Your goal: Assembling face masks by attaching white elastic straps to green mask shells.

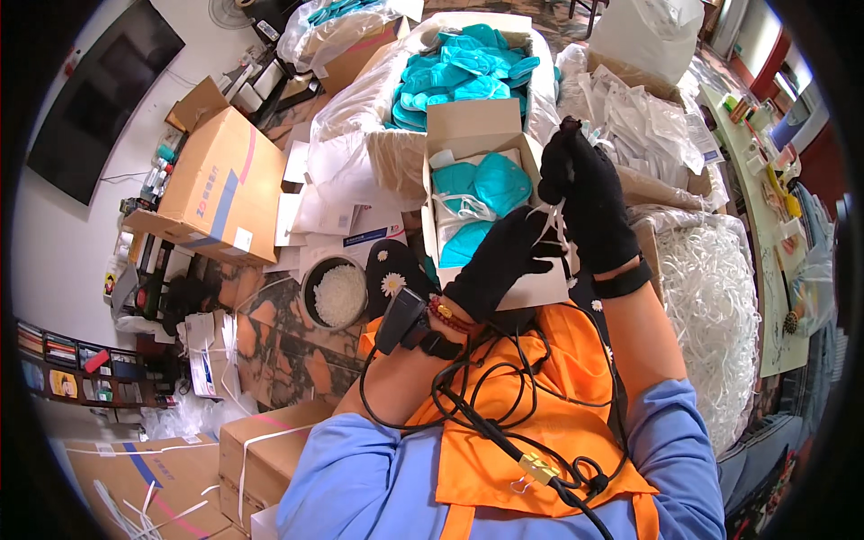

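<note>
A small open cardboard box (430, 216) rests at my lap with teal face masks (501, 184) inside, white ear loops lying across them. My right hand (589, 202), in a black glove, is raised beside the box's right wall, its fingers closed on thin white elastic cords (556, 220) that hang toward the left hand. My left hand (495, 263), also black-gloved, reaches over the box's near part. Its upper fingers pinch at the same cords while the lower ones stretch out to the right. Part of the masks is hidden under it.
Beyond the small box stands a large lined carton (540, 99) heaped with teal masks. To the right are a carton of clear packets (630, 117) and a bag of white elastic loops (706, 315). A bowl of white bits (310, 301) and a brown carton (225, 184) sit left.
</note>
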Motion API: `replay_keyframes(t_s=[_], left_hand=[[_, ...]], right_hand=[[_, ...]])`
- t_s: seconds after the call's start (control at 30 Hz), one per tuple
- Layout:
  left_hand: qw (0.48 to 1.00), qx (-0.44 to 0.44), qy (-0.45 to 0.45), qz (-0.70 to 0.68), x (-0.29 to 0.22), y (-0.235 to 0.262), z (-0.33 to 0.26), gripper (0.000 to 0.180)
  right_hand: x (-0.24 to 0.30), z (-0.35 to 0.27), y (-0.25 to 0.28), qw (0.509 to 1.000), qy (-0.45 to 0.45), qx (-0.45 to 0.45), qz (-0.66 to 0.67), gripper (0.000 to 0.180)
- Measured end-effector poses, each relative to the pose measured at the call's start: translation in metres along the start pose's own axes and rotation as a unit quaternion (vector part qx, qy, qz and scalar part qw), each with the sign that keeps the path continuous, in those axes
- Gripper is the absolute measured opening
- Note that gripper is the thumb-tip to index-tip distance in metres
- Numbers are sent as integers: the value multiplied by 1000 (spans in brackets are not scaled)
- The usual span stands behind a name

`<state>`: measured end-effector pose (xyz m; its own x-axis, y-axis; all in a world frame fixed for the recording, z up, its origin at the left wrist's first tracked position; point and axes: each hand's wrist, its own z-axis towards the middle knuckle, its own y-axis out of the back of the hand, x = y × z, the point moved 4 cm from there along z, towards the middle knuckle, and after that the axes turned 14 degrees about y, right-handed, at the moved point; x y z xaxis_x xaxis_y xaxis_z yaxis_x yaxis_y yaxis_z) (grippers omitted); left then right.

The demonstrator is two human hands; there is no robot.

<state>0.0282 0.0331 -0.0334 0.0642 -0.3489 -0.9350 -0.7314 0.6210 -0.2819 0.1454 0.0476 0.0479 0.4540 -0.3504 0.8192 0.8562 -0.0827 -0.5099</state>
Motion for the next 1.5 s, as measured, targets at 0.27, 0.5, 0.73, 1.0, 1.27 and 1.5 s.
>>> replay_keyframes(t_s=[0.27, 0.5, 0.73, 1.0, 1.27, 1.5], left_hand=[[979, 52, 63, -187, 2, -15, -8, 39], [988, -97, 119, 24, -2, -3, -14, 35], [848, -115, -173, 487, 11, 52, -7, 75], [921, -52, 118, 368, -50, 25, -22, 35], [752, -21, -308, 582, -60, 30, -30, 11], [942, 55, 68, 323, -55, 34, -49, 15]], right_hand=[[-13, 5, 6, 998, 40, -3, -56, 39], [-23, 9, 31, 999, 42, -11, -10, 35], [-8, 18, 96, 957, 64, 0, -284, 38], [26, -12, -1, 875, 188, 284, -343, 68], [-31, -60, -2, 891, -206, 307, -264, 27], [-11, -82, -1, 916, -223, 258, -213, 33]])
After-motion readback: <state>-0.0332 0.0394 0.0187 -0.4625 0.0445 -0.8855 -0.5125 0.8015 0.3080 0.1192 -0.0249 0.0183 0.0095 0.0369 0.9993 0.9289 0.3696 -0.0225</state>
